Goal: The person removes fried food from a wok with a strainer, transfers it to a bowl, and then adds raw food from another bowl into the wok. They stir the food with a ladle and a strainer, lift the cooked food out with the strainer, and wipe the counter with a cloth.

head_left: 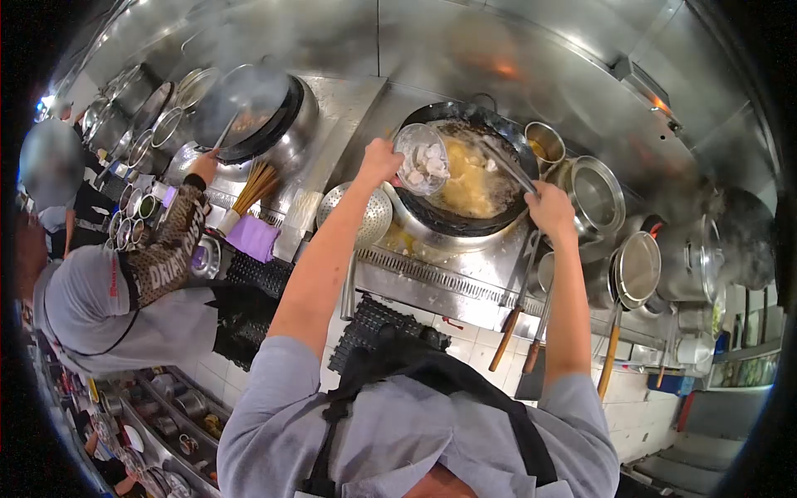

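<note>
A clear bowl (413, 184) of pale, floury-looking pieces (429, 164) is tilted over the wok's left side. My left hand (382, 161) is closed on the bowl's rim. Bubbling yellow oil (473, 189) fills much of the black wok (508, 137), and a few pale pieces float near its far side. With my right hand (551, 209) I grip the metal handle (516, 170) of a utensil that reaches into the oil; its submerged end is hard to make out. A perforated skimmer (357, 217) rests left of the wok, below my left forearm.
Right of the wok stand a small metal pot (545, 143), a large strainer pot (594, 195) and a wire strainer (638, 270). A co-worker (158, 241) at left works at another steaming wok (286, 124). A bamboo brush (256, 184) and purple cloth (254, 238) lie between the stations.
</note>
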Demonstrator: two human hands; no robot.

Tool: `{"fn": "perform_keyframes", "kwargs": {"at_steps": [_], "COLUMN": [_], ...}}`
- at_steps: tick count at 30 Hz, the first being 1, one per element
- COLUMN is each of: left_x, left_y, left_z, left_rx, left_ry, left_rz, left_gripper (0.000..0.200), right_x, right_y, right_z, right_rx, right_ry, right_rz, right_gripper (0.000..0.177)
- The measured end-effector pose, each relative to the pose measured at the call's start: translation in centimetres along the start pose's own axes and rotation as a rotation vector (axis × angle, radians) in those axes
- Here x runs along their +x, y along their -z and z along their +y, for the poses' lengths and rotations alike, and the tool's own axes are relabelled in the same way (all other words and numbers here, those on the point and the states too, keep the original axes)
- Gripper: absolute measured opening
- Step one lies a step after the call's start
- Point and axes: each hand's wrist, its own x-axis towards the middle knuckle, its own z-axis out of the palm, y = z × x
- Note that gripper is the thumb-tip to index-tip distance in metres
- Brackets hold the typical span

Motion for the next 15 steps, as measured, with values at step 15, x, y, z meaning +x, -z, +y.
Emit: {"fn": "perform_keyframes", "kwargs": {"at_steps": [15], "left_x": [1.5], "left_y": [1.5], "left_z": [0.9], "left_rx": [0.159], "left_ry": [0.059], "left_rz": [0.045], "left_gripper": [0.021], "right_x": [-5.2], "right_y": [-2.8], "right_z": [-2.3], "right_rx": [-0.041], "right_ry": [0.114], "right_rz": [-0.065], "right_gripper": [0.027]}}
